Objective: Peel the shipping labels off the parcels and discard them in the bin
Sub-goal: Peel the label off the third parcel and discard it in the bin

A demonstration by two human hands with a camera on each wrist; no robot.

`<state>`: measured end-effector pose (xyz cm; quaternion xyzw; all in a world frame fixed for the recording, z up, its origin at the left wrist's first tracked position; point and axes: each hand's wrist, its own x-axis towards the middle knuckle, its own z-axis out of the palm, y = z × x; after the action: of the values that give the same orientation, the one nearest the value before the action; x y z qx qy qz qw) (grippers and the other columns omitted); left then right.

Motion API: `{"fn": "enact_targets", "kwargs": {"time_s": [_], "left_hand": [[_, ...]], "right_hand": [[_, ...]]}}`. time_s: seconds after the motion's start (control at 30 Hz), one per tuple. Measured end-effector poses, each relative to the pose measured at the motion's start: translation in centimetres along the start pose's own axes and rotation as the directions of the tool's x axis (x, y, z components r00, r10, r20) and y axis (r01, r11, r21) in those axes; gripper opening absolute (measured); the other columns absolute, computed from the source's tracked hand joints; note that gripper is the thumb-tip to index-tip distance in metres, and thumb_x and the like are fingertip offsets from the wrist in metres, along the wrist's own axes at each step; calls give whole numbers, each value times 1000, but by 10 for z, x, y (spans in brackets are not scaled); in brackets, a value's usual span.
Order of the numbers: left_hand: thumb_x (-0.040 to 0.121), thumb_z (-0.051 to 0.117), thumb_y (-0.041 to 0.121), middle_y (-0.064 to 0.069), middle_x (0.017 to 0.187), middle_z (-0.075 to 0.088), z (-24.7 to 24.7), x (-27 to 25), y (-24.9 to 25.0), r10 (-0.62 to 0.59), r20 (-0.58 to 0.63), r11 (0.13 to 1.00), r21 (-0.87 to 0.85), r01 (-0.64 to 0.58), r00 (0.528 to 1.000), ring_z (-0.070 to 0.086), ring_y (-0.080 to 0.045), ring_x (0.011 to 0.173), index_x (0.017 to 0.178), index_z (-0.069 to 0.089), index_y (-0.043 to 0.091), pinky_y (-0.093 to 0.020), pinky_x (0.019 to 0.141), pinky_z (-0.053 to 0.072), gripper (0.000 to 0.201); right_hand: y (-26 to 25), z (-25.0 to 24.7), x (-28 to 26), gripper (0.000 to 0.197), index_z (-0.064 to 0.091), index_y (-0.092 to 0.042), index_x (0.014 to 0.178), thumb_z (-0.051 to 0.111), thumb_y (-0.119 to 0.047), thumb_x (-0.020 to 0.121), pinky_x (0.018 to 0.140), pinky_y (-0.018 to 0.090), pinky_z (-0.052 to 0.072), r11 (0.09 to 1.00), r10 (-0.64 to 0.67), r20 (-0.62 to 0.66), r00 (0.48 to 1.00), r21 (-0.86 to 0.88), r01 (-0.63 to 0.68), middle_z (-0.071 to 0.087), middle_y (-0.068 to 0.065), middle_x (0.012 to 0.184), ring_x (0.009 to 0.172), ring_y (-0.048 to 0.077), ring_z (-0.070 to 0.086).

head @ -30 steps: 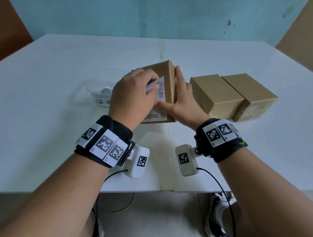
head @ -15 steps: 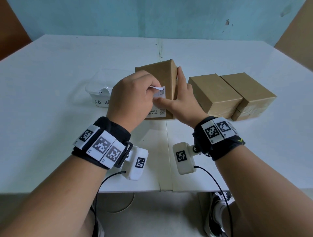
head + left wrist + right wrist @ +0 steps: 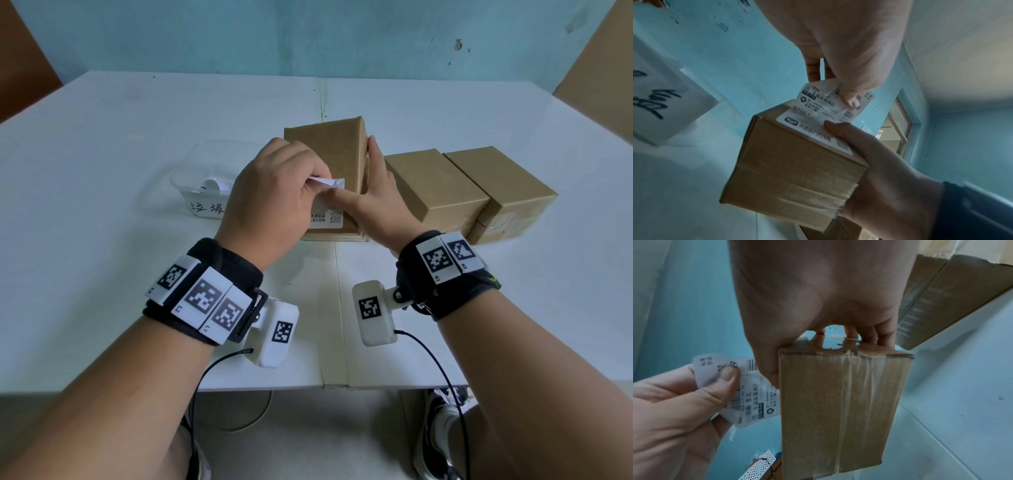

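A brown cardboard parcel (image 3: 329, 150) stands tilted on the white table (image 3: 102, 240). My right hand (image 3: 375, 192) grips its right side, with the thumb pressing on the part of the white shipping label (image 3: 325, 219) that still sticks. My left hand (image 3: 308, 178) pinches the label's peeled, curled upper end between thumb and fingers. The left wrist view shows the label (image 3: 818, 104) lifted off about half of the parcel (image 3: 793, 162). In the right wrist view the loose label (image 3: 752, 394) hangs left of the parcel (image 3: 838, 402).
A clear plastic bin (image 3: 191, 171) with a handwritten tag stands just left of the parcel and holds white paper scraps. Two more brown parcels (image 3: 435, 188) (image 3: 496, 181) lie side by side to the right. A seam runs down the table's middle.
My left hand has pulled the label's free end down and toward me, so more of it is off the parcel. My right hand still holds the parcel, which has shifted slightly.
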<state>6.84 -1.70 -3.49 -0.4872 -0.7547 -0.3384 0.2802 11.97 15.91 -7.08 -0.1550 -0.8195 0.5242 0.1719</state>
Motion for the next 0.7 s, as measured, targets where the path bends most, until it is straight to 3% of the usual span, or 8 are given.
{"fn": "enact_targets", "kwargs": {"time_s": [0.07, 0.23, 0.33, 0.47, 0.53, 0.6, 0.7], "left_hand": [[94, 61, 5, -3, 85, 66, -1, 0, 1, 20, -3, 1000, -3, -20, 1000, 56, -25, 85, 81, 66, 8, -37, 70, 46, 15], [95, 59, 5, -4, 85, 66, -3, 1, 1, 63, 1, 998, -18, -63, 998, 56, -27, 83, 81, 66, 6, -41, 71, 46, 16], [95, 58, 7, -5, 86, 67, -4, 1, 1, 81, 10, 997, -16, -81, 997, 56, -28, 82, 82, 67, 5, -43, 71, 46, 17], [99, 59, 14, -5, 93, 68, -5, 3, 2, 17, -35, 1000, -14, -18, 999, 58, -27, 88, 89, 72, 8, -39, 76, 48, 17], [93, 64, 11, -5, 104, 65, -7, 3, 0, -62, -42, 998, 23, 63, 997, 58, -25, 97, 103, 72, 12, -36, 82, 49, 13], [88, 67, 6, -5, 112, 60, -9, 2, -3, -138, 1, 987, 86, 138, 990, 56, -24, 102, 121, 66, 22, -37, 85, 50, 36], [87, 71, 5, -5, 116, 61, -9, -2, -1, -190, 49, 967, 181, 178, 981, 58, -26, 103, 142, 40, 33, -43, 88, 50, 69]], "right_hand": [[4, 0, 4, 129, 12, -38, 168, 81, -66, 63, 109, 44, 55, 1000, 1, 4, 1000, 21, -1, 49, 8, 150, 133, 21, 58], [10, -1, 11, 127, 17, -41, 166, 87, -65, 63, 111, 51, 53, 998, 18, 5, 1000, 65, -18, 54, 10, 148, 136, 27, 57], [10, -2, 11, 128, 14, -44, 166, 86, -65, 62, 113, 48, 51, 996, 24, 0, 1000, 89, -24, 51, 8, 151, 140, 26, 53], [14, 1, 12, 123, 21, -40, 164, 88, -62, 63, 109, 52, 54, 993, 33, -55, 998, 111, -27, 56, 11, 145, 136, 31, 57], [16, 4, 12, 122, 19, -43, 163, 88, -61, 65, 109, 52, 54, 997, 25, -63, 998, 81, -20, 57, 9, 145, 135, 31, 57], [14, 8, 10, 121, 19, -44, 163, 87, -62, 65, 106, 53, 56, 998, 5, -54, 999, 68, -1, 57, 8, 143, 135, 31, 57], [8, 9, 7, 116, 20, -48, 162, 86, -58, 67, 104, 51, 57, 996, -47, -34, 998, 78, 50, 56, 10, 141, 135, 30, 55]]}}
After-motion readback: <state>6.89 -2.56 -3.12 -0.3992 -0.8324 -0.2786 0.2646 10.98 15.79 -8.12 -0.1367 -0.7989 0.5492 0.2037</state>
